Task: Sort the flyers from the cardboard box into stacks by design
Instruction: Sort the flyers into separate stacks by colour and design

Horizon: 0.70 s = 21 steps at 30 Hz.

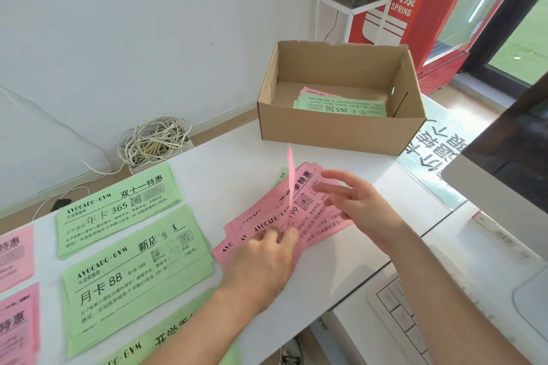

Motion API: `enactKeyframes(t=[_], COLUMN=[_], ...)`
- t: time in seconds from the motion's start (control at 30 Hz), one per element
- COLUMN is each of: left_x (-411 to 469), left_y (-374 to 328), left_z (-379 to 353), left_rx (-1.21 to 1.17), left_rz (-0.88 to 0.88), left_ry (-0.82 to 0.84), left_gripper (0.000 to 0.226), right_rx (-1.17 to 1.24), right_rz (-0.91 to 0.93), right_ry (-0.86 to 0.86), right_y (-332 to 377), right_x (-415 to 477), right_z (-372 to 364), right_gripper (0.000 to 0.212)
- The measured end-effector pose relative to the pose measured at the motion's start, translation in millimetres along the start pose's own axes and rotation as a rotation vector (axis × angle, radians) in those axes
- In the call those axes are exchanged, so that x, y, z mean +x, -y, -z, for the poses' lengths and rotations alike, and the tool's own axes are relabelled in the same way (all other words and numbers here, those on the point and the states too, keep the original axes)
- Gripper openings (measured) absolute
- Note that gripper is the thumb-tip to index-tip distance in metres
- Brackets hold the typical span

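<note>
An open cardboard box [341,133] stands at the back of the white table, with green and pink flyers [341,105] lying in it. In front of it lies a fanned pile of pink flyers [311,216]. My left hand [261,264] pinches one pink flyer [291,178] by its lower end, so it stands edge-on above the pile. My right hand [355,201] hovers over the pile's right side with fingers spread and holds nothing. Sorted green stacks [118,210] [136,270] lie to the left, a third green stack [142,347] at the bottom.
Pink stacks [14,249] [17,326] lie at the left edge. A monitor [504,172] and keyboard [403,320] stand on the right. Coiled cables [154,142] lie on the floor behind the table. A red drinks fridge [430,9] stands behind the box.
</note>
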State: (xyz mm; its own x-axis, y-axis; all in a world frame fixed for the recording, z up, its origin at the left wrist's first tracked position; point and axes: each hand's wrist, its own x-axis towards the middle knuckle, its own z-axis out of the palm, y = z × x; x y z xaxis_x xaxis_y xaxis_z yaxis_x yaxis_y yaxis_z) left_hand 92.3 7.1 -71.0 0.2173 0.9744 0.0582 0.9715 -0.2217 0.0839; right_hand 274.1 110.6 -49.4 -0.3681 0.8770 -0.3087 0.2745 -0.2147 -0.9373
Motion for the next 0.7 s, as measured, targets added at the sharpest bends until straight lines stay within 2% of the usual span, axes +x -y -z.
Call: enactKeyframes(t=[0.07, 0.1, 0.13, 0.2, 0.3, 0.4, 0.5, 0.57, 0.63, 0.7], left_x=[-1, -2, -3, -6, -6, -5, -4, 2, 4, 7], left_y=[11, 18, 24, 31, 31, 33, 27, 14, -1, -12], left_z=[2, 1, 0, -4, -6, -6, 0, 10, 14, 13], left_rx=[-0.135, -0.218, -0.291, -0.364, -0.366, -0.295, -0.161, -0.097, 0.006, 0.042], left_rz=[0.152, 0.215, 0.255, 0.260, 0.205, 0.162, 0.104, 0.132, 0.137, 0.119], left_ry=[-0.055, -0.087, -0.103, -0.136, -0.138, -0.112, -0.070, 0.036, 0.134, 0.176], left_gripper=[0.011, 0.004, 0.009, 0.033, 0.051, 0.052, 0.038, 0.047, 0.062, 0.065], right_rx=[-0.405, -0.584, -0.707, -0.849, -0.911, -0.820, -0.639, -0.465, -0.164, 0.010], right_rz=[0.017, -0.006, -0.040, -0.059, 0.006, 0.013, -0.038, -0.097, -0.156, -0.157], right_ry=[-0.157, -0.174, -0.165, -0.154, -0.235, -0.291, -0.356, -0.350, -0.312, -0.283], right_y=[-5, -7, -8, -8, -9, -9, -8, -6, 2, 10], right_x=[5, 5, 5, 5, 6, 7, 10, 12, 13, 13], right_z=[3, 3, 2, -3, -12, -16, -15, -15, -15, -17], right_gripper=[0.042, 0.046, 0.051, 0.060, 0.053, 0.051, 0.043, 0.036, 0.033, 0.031])
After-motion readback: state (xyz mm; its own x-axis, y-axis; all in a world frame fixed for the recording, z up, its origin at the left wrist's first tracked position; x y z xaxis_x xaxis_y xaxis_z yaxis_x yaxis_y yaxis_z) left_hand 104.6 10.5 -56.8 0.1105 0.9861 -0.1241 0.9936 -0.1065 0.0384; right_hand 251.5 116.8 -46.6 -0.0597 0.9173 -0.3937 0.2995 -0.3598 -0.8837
